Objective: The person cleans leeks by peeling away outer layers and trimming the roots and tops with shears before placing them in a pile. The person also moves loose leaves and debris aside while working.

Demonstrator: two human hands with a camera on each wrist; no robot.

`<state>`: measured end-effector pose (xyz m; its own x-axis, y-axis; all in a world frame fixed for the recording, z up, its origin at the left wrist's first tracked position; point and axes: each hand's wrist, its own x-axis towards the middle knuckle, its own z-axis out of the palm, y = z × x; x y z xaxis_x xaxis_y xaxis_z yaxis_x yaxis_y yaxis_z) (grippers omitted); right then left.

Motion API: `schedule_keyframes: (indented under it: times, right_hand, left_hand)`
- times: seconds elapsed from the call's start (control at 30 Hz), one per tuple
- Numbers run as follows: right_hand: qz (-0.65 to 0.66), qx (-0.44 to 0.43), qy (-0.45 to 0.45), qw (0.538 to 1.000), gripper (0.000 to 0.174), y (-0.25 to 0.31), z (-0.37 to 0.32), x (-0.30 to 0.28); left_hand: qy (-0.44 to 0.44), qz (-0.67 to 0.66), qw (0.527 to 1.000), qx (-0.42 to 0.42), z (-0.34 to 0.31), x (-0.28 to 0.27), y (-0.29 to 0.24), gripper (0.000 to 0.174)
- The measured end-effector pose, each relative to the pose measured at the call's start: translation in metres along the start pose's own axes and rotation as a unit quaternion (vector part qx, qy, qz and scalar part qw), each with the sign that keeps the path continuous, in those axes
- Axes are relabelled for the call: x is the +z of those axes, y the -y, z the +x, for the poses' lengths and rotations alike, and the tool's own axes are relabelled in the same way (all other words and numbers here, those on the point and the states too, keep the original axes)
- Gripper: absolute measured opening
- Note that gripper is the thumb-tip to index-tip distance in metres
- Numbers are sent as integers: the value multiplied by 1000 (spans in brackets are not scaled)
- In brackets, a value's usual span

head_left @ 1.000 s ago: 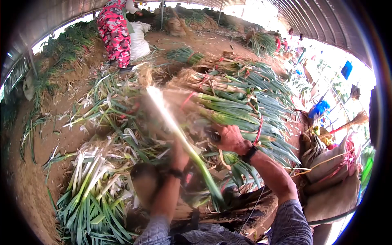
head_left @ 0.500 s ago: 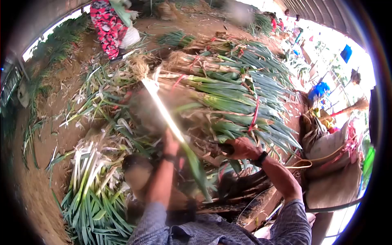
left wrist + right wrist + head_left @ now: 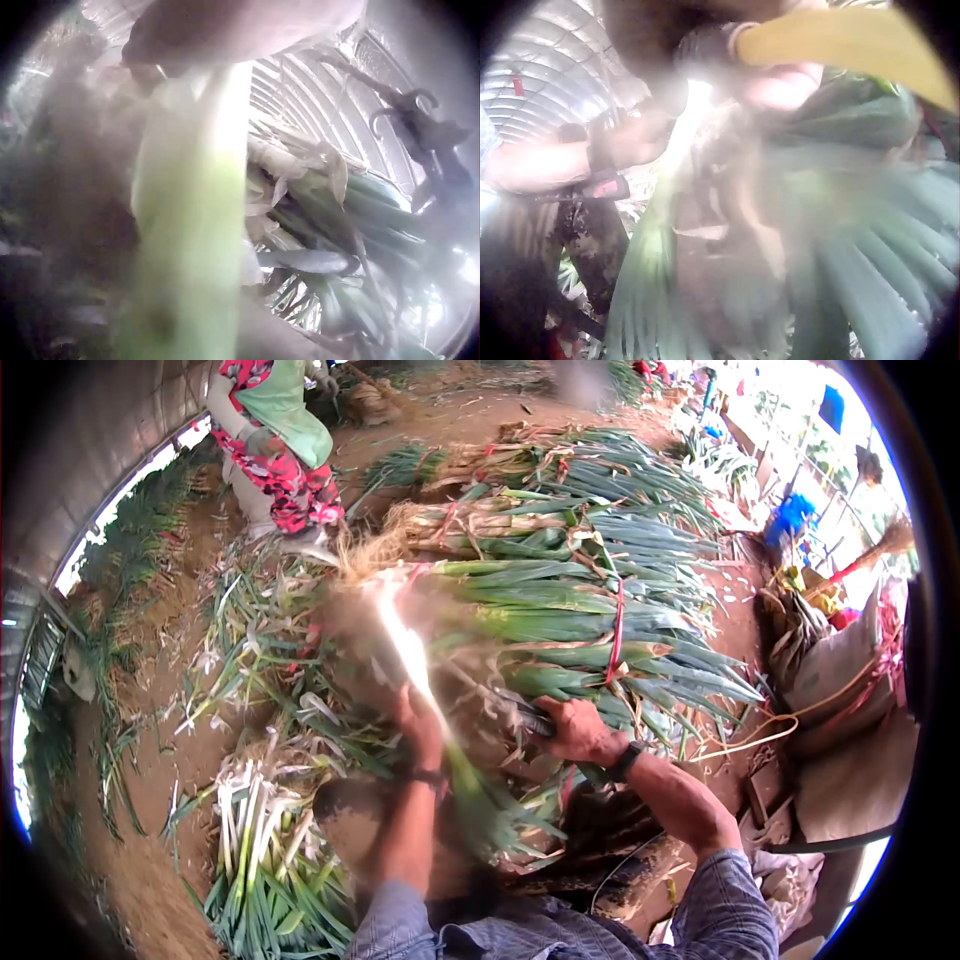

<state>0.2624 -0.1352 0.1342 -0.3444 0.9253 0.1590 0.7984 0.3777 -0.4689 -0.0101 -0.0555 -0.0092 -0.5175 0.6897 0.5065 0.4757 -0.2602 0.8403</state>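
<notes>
In the head view my left hand [image 3: 418, 725] grips a long scallion [image 3: 405, 640], its bright white stalk slanting away from me and its green leaves hanging towards my lap. The same stalk fills the middle of the left wrist view, under blurred fingers [image 3: 240, 30]. My right hand [image 3: 580, 730] is curled round a dark-handled tool [image 3: 533, 718] whose front end points at the stalk; blur hides what kind of tool it is. Brown haze surrounds the stalk's upper part. In the right wrist view, the scallion [image 3: 658, 225] hangs below my left hand [image 3: 637, 141].
Tied scallion bundles [image 3: 590, 605] with red bands lie ahead and right. A loose pile of scallions [image 3: 265, 850] sits at lower left, with scattered peelings [image 3: 265, 630] beyond. Another person [image 3: 275, 450] bends at upper left. Sacks [image 3: 850, 730] and a pale yellow cord [image 3: 745, 745] lie at right.
My head view has shifted, so the bundles sit further up. The scallion has become more upright in view and its leaves spread wider. The person behind has bent forward. Both hands keep their grips.
</notes>
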Motion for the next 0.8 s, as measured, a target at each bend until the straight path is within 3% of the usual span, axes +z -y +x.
schedule_keyframes:
  times: [0.1, 0.2, 0.23, 0.27, 0.43, 0.53, 0.67, 0.77, 0.8]
  right_hand:
    - [8, 40, 33, 999, 50, 6, 13, -3]
    - [-3, 16, 27, 1000, 49, 7, 22, 1]
    - [-8, -4, 13, 1000, 49, 9, 24, 4]
    - [-14, -13, 14, 1000, 49, 8, 28, 5]
    - [-33, -19, 44, 998, 48, 10, 39, 13]
    - [-9, -91, 16, 996, 48, 18, 39, 11]
    - [19, -49, 14, 999, 49, 31, 39, 5]
    - [45, -26, -6, 999, 51, 37, 38, -6]
    - [47, -19, 7, 999, 52, 37, 37, -7]
  left_hand:
    - [31, -64, 995, -70, 3, 1, 15, 32]
    - [164, -68, 973, -144, 11, -15, -3, 34]
    - [153, -65, 973, -159, 5, -13, 7, 35]
    - [178, -133, 962, -157, 7, -22, -19, 38]
    - [157, -143, 946, -245, -3, -43, -60, 49]
    - [179, -133, 939, -261, -8, -45, -57, 52]
    - [223, -67, 945, -229, -28, -42, -47, 64]
    - [174, -235, 910, -295, -34, -39, -38, 65]
    - [172, -289, 888, -315, -36, -34, -11, 61]
